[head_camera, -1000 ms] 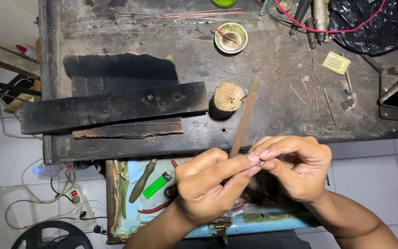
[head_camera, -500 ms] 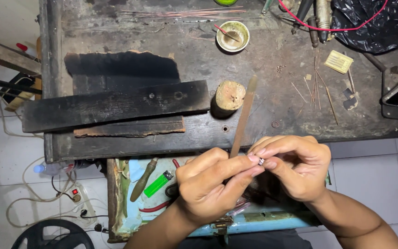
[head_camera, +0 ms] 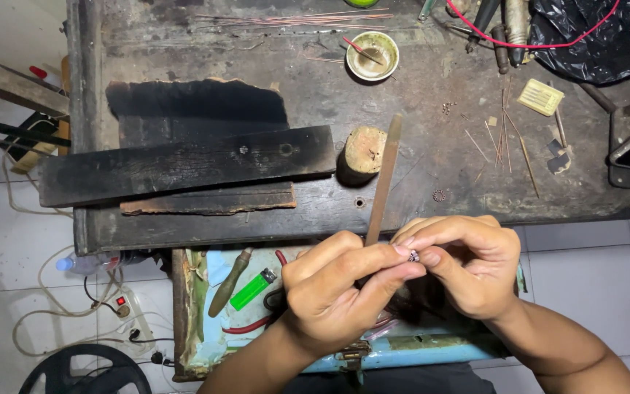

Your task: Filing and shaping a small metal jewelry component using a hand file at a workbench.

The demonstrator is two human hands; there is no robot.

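Head view showed the left hand (head_camera: 333,292) closed around a long flat metal file (head_camera: 383,182), its far end resting by a wooden peg (head_camera: 362,152) on the workbench (head_camera: 432,157), while the right hand (head_camera: 468,266) pinched a tiny metal piece (head_camera: 414,256) at the fingertips. That piece looked light, hard and easily dropped, best held firmly by its edges. Compared with half a second earlier, hands and file sat almost unchanged.

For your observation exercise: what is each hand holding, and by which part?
The left hand grips a flat metal file by its lower end. The right hand pinches a tiny dark piece at its fingertips.
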